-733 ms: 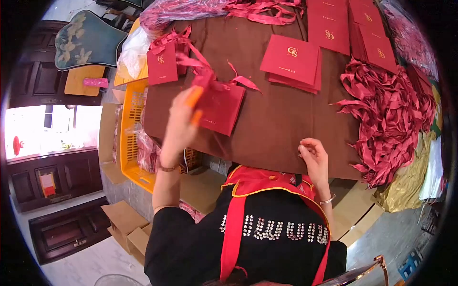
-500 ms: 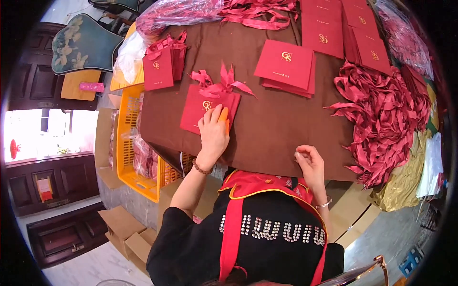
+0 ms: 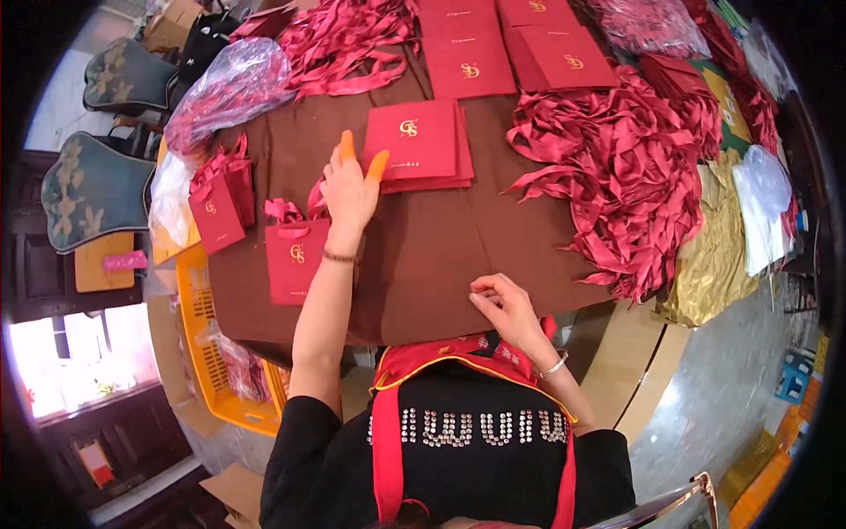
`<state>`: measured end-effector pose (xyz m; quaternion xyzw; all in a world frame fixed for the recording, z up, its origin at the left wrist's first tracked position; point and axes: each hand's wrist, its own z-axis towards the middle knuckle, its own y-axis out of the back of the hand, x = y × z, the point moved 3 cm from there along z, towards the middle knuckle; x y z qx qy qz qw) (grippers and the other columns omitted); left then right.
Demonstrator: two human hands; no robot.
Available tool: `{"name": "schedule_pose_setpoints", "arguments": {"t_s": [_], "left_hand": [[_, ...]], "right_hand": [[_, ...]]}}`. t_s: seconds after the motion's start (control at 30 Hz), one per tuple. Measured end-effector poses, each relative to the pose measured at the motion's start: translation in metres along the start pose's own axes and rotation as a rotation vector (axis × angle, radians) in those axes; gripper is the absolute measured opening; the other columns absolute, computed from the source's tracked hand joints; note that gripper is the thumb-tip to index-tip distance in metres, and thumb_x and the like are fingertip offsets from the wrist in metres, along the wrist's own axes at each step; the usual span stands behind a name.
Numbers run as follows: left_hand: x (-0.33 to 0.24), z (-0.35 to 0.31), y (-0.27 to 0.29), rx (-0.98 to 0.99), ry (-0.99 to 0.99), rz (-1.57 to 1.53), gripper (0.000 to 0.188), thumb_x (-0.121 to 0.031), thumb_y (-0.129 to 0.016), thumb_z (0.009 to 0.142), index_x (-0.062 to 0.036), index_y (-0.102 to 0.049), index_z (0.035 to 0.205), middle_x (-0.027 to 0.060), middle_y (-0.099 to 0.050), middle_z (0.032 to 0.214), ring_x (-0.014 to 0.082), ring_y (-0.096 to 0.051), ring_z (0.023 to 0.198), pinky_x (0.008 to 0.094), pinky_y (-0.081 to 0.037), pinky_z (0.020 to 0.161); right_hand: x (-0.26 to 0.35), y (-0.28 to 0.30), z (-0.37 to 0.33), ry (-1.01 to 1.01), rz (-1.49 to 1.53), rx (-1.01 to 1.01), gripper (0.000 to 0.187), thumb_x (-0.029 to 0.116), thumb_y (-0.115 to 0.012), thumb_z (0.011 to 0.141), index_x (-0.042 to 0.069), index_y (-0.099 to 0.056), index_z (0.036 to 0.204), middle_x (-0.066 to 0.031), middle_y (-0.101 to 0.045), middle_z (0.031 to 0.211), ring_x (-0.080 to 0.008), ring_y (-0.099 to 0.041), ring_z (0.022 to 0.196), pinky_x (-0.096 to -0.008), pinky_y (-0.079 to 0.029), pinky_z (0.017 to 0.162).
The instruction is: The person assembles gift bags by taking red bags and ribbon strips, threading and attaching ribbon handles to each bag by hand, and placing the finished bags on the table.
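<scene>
My left hand [image 3: 351,189] reaches over the brown-covered table with its fingers stretched out and orange covers on two fingertips. Those covered tips are beside the left edge of a small stack of flat red paper bags [image 3: 412,141] with gold print. Nothing is held in that hand. Under my left wrist lies a red gift bag [image 3: 293,269] with a pink-red ribbon, partly hidden by the forearm. Close to the table's front edge, my right hand [image 3: 507,310] hovers with curled fingers and thumb drawn together; no object shows in it.
Loose red ribbons [image 3: 617,167] are heaped on the right, more ribbons [image 3: 348,44] at the back. Further flat red bags [image 3: 467,66] lie at the far side. Ribboned bags [image 3: 216,220] stand at the left. A yellow crate [image 3: 198,326] sits below the table's left edge.
My left hand has left the ribboned bag and moved away to the flat stack, its fingers spreading. The right hand stays near the front edge. The view has shifted right.
</scene>
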<state>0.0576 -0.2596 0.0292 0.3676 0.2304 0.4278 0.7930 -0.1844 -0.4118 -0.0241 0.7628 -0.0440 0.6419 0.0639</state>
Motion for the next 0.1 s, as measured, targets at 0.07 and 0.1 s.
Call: {"name": "schedule_pose_setpoints", "arguments": {"t_s": [0.07,0.1], "left_hand": [[0.017,0.004,-0.028,0.503,0.534,-0.401,0.079,-0.032,-0.069,0.079,-0.006,-0.027,0.141,0.0181,-0.061,0.109,0.0318,-0.059,0.098,0.0383,-0.043,0.089],[0.023,0.0,-0.038,0.591,0.594,-0.59,0.083,-0.04,-0.071,0.077,-0.0062,-0.029,0.14,0.0205,-0.046,0.133,0.0343,-0.044,0.123,0.0404,-0.035,0.099]], "right_hand": [[-0.006,0.002,-0.003,-0.02,0.006,-0.003,0.019,0.01,-0.061,0.086,-0.001,-0.059,0.101,-0.0092,-0.058,0.099,-0.0161,-0.062,0.088,-0.0263,-0.05,0.074],[-0.012,0.002,-0.005,-0.049,0.013,-0.003,0.019,0.011,-0.061,0.087,0.0,-0.059,0.102,-0.0094,-0.058,0.101,-0.0167,-0.062,0.089,-0.0273,-0.05,0.076]]}}
